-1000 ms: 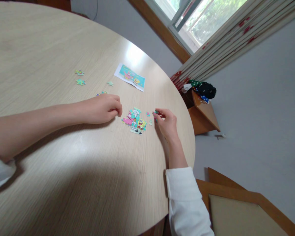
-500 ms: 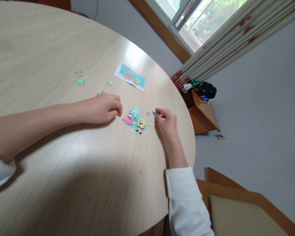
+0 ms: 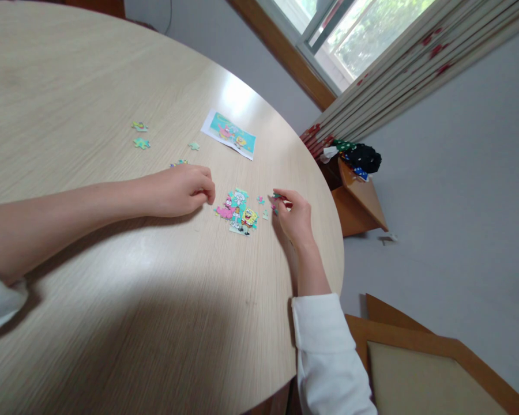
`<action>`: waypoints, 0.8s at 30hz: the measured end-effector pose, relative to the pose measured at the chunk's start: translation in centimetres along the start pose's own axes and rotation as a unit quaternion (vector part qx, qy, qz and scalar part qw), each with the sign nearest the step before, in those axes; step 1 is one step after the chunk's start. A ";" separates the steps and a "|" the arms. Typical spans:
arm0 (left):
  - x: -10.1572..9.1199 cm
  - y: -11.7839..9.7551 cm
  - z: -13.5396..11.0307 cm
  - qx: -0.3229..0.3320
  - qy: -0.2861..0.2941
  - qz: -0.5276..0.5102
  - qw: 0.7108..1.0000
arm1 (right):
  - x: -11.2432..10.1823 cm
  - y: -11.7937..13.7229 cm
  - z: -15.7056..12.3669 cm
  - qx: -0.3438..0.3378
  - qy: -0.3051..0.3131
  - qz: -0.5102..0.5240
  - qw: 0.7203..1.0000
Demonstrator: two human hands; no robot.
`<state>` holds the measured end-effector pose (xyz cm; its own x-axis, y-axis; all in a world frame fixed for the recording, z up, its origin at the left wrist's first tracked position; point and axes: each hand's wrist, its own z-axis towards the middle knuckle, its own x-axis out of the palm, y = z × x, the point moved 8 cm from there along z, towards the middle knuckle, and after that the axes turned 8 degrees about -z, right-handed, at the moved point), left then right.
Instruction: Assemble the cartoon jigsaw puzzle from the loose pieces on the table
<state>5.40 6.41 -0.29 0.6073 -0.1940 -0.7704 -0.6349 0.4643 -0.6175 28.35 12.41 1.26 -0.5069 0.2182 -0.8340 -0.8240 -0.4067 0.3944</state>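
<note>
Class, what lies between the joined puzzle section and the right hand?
The head view shows loose pieces there: a pink-and-teal one, a pale green one, and another, partly hidden, beside the right hand.

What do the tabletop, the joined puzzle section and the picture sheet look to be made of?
Tabletop: wood or wood-look laminate, satin; fine grain and soft glare.
Joined puzzle section: probably printed card; thin, with interlocking tabs, finish unclear.
Picture sheet: likely paper, finish unclear; thin, white-margined, slightly buckled.
</note>
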 end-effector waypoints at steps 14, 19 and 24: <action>0.0 0.0 0.0 -0.012 0.006 -0.006 1.000 | 0.0 0.0 -0.1 0.004 0.004 0.003 1.000; 0.0 0.0 -0.1 -0.010 0.008 -0.011 1.000 | 0.0 0.1 0.0 0.005 0.003 0.006 1.000; -0.1 0.0 -0.1 0.000 -0.002 -0.011 1.000 | 0.0 0.1 -0.1 0.004 -0.005 0.009 1.000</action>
<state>5.32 6.33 -0.21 0.6236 -0.2006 -0.7556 -0.6208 0.4604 -0.6345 28.29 12.31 1.32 -0.5233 0.2193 -0.8234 -0.8173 -0.4028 0.4121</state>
